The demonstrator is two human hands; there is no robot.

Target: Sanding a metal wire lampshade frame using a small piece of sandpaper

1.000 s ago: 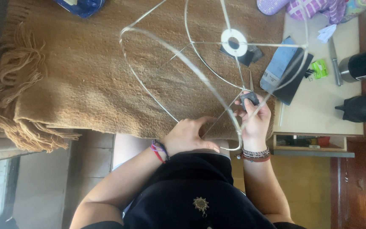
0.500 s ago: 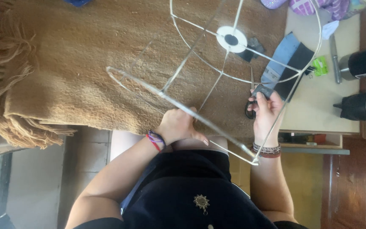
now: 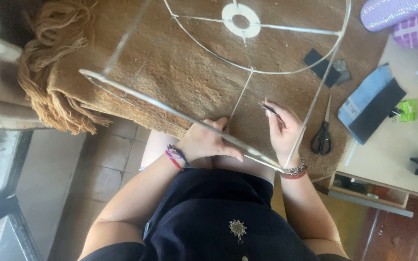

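Observation:
A bare wire lampshade frame (image 3: 136, 94) with a white centre disc lies tilted over a brown woven cloth (image 3: 189, 72) on my lap and the table. My left hand (image 3: 206, 142) grips the frame's near ring where a vertical strut meets it. My right hand (image 3: 282, 130) is just right of that strut, inside the frame, pinching a thin dark strip (image 3: 268, 109) between thumb and fingertips. Black-handled scissors (image 3: 321, 138) lie on the cloth to the right of my right hand, untouched.
Black strips (image 3: 321, 65) lie on the cloth beyond the scissors. Blue and black sheets (image 3: 371, 104), a small green item (image 3: 407, 110) and purple fabric (image 3: 402, 19) rest on the cream table (image 3: 397, 154). The cloth's fringe (image 3: 49, 96) hangs at left over a tiled floor (image 3: 97, 164).
My right hand has put the scissors down on the cloth and now pinches a thin dark strip. The frame has turned and moved up in view; my left hand stays on its ring.

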